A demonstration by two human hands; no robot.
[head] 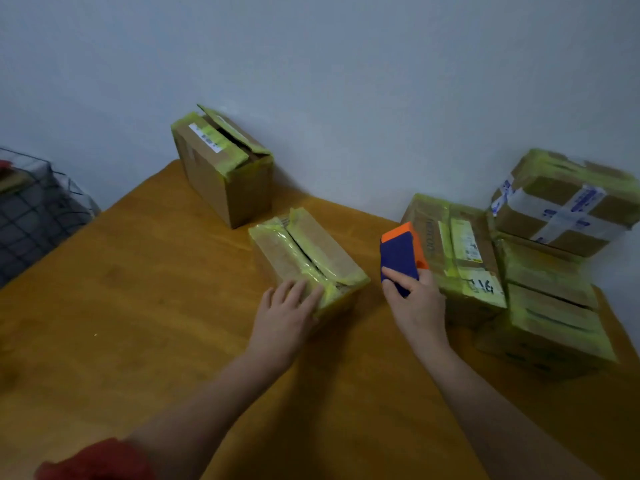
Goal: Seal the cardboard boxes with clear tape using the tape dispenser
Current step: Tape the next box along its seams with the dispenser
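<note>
A small cardboard box (311, 251) with yellowish tape along its top flaps lies in the middle of the wooden table (138, 306). My left hand (287, 313) rests flat on its near end, fingers straight. My right hand (415, 303) grips a blue and orange tape dispenser (400, 258), held upright just right of that box and apart from it. A taller box (225, 168) with its flaps partly raised stands at the back by the wall.
Several taped boxes are stacked at the right: one (460, 258) beside the dispenser, one (568, 206) with white and blue tape on top, others (550, 306) below. A wire basket (31, 209) stands off the table's left edge. A grey wall runs behind.
</note>
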